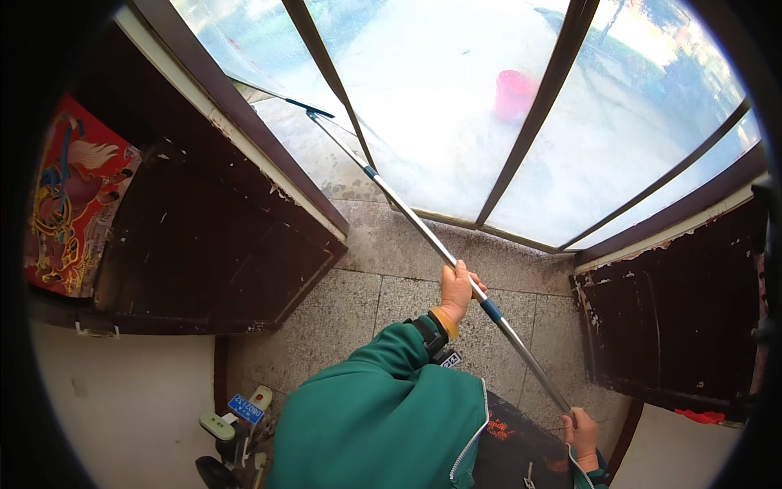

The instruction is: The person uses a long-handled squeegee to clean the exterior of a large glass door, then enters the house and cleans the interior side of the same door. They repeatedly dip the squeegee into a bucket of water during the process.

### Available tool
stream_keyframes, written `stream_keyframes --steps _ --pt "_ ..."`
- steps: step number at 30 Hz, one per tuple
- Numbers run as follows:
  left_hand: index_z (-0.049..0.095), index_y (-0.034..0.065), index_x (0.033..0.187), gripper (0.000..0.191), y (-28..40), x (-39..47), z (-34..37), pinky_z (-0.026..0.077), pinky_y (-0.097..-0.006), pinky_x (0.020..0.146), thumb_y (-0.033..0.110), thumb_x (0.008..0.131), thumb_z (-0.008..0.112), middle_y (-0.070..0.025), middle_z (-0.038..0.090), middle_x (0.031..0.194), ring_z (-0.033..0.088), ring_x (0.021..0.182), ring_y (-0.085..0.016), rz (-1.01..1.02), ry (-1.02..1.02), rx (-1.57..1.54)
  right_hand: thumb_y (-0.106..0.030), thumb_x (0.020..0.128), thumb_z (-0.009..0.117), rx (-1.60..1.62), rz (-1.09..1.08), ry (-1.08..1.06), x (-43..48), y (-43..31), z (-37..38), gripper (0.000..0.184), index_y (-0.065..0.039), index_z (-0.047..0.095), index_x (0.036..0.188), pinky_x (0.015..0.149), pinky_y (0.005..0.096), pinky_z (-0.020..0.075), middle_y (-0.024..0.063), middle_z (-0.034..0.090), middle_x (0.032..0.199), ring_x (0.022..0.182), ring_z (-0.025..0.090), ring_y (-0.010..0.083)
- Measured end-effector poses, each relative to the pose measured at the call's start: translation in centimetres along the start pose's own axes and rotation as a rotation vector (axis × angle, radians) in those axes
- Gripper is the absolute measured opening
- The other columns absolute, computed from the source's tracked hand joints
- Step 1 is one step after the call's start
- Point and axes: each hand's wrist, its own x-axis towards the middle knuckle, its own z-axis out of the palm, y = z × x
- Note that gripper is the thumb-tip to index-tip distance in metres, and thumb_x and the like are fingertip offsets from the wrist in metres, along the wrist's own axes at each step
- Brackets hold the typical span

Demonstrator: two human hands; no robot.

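Observation:
My left hand is closed around the middle of a telescopic metal pole, just above a blue collar. Around the pole's lower end, at the bottom right, my right hand is wrapped. The pole slants up to the left and ends in a dark squeegee head, at or close to the glass of a framed door panel; whether it touches cannot be told. Misty glass panels in dark metal frames fill the top of the view.
Dark wooden doors with peeling paint stand open at left and right. A red bucket shows through the glass. At the lower left is part of a parked two-wheeled vehicle. Stone tiles cover the floor.

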Motion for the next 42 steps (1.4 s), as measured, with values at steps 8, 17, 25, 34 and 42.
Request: stream_keyframes --steps 8,17,25,34,42 --pt "0.037 0.0065 0.101 0.029 3.2 -3.3 -1.4 0.061 -0.0354 0.057 0.035 0.106 0.035 -0.0105 0.063 0.077 0.07 0.065 -0.023 0.084 -0.172 0.128 -0.034 0.095 0.062 -0.006 -0.024 -0.047 -0.4 0.3 -0.4 0.03 -0.007 0.055 0.084 0.053 0.0408 0.044 0.0142 0.05 0.063 0.056 0.054 0.0345" --pt "0.036 0.0075 0.105 0.035 -0.8 2.8 -4.0 0.06 -0.0397 0.05 0.042 0.105 0.038 -0.0145 0.065 0.073 0.069 0.059 -0.027 -0.03 -0.086 0.077 -0.025 0.093 0.064 0.059 0.064 -0.166 2.4 -3.8 -1.4 0.026 -0.005 0.052 0.081 0.054 0.0421 0.0444 0.0179 0.054 0.065 0.06 0.056 0.0386" --pt "0.04 0.0022 0.107 0.043 -5.9 10.9 -9.8 0.06 -0.0479 0.052 0.045 0.103 0.038 -0.0183 0.066 0.075 0.07 0.061 -0.034 -0.22 0.034 0.208 -0.031 0.095 0.061 -0.056 0.165 -0.329 6.4 -9.0 0.3 0.029 -0.005 0.056 0.083 0.056 0.0487 0.046 0.0196 0.061 0.067 0.065 0.061 0.0423" --pt "0.044 -0.0049 0.111 0.044 -10.5 10.9 -8.3 0.062 -0.0445 0.058 0.038 0.103 0.04 -0.0168 0.06 0.08 0.069 0.064 -0.031 -0.406 0.117 0.116 -0.03 0.095 0.062 -0.039 0.205 -0.307 5.4 -6.5 3.0 0.029 -0.005 0.056 0.083 0.058 0.0496 0.0457 0.0203 0.06 0.069 0.067 0.06 0.0439" --pt "0.04 0.0026 0.112 0.031 -8.4 -4.4 -3.2 0.063 -0.0392 0.068 0.032 0.105 0.039 -0.0192 0.067 0.1 0.072 0.091 -0.03 -0.426 -0.29 0.024 -0.026 0.091 0.065 -0.13 0.107 -0.182 -5.5 5.3 -2.8 0.029 -0.005 0.05 0.078 0.055 0.0444 0.0443 0.017 0.054 0.065 0.062 0.058 0.0396"
